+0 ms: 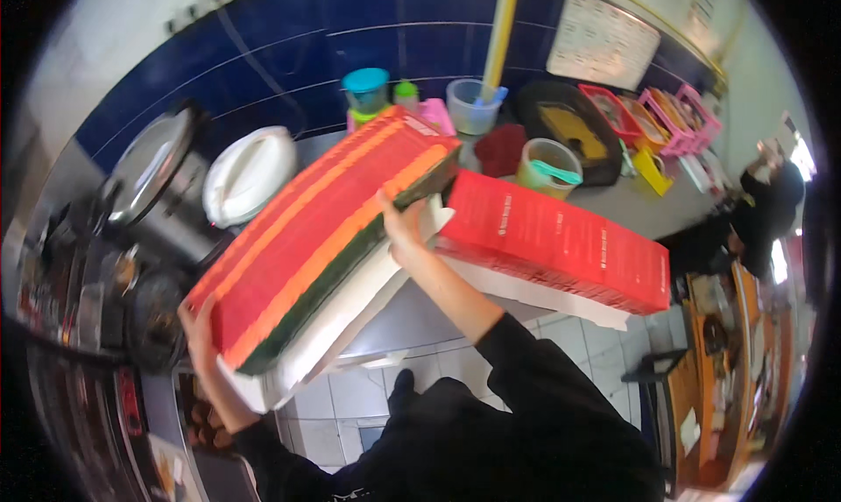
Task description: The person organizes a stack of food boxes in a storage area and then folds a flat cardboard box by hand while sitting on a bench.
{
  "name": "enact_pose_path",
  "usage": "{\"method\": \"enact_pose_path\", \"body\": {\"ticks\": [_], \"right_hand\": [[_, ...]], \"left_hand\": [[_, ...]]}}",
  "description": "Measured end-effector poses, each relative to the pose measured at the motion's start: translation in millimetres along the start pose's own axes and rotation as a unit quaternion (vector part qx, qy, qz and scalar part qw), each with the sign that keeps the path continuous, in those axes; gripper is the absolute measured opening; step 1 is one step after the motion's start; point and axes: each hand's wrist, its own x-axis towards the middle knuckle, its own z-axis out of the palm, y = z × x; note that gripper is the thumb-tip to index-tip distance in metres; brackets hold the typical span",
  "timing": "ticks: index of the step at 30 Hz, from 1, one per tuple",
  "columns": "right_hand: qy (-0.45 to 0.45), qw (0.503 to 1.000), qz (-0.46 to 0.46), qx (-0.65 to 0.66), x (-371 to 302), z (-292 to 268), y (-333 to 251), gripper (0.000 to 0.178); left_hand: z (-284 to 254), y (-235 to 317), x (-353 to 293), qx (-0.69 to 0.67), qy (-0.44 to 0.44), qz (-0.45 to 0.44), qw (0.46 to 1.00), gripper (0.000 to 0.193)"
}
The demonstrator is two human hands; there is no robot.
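A long, box-shaped bundle (307,243), striped red and orange with a dark green side, is held at a slant over the counter. My left hand (201,334) grips its near left end, thumb on top. Along its right side, towards the far end, my right hand (403,229) holds the edge. White paper or card (350,314) hangs open along the lower side of the bundle. Just right of my right hand lies a long red box (556,243) with pale print, and a white flap shows under its near edge.
At the left stand a large metal pot (158,173) and a white oval lid or container (251,176). Plastic tubs (473,106), a dark red cloth (501,150), a black tray (574,134) and colourful baskets (683,121) line the back. Another person (771,195) is at the far right, beyond wooden shelves (740,353).
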Motion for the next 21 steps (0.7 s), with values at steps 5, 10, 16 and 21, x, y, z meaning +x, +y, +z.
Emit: {"method": "enact_pose_path", "body": {"ticks": [5, 10, 16, 21], "right_hand": [[-0.249, 0.958, 0.08, 0.119, -46.8, -174.5, -67.2, 0.061], [0.399, 0.862, -0.217, -0.226, -39.8, -459.3, -78.3, 0.042], [0.457, 0.886, -0.046, 0.07, -15.4, -609.9, -23.9, 0.05], [0.435, 0.881, -0.174, -0.063, 5.6, -639.7, -4.5, 0.036]], "left_hand": [[-4.2, 80.1, -64.7, 0.45, 0.332, 0.293, 0.776, 0.062], [224.0, 116.0, -185.5, 0.167, -0.035, 0.316, 0.933, 0.027], [396.8, -63.5, -178.4, 0.059, -0.113, 0.127, 0.984, 0.045], [437.3, -61.8, -183.7, -0.088, -0.045, 0.001, 0.995, 0.047]]}}
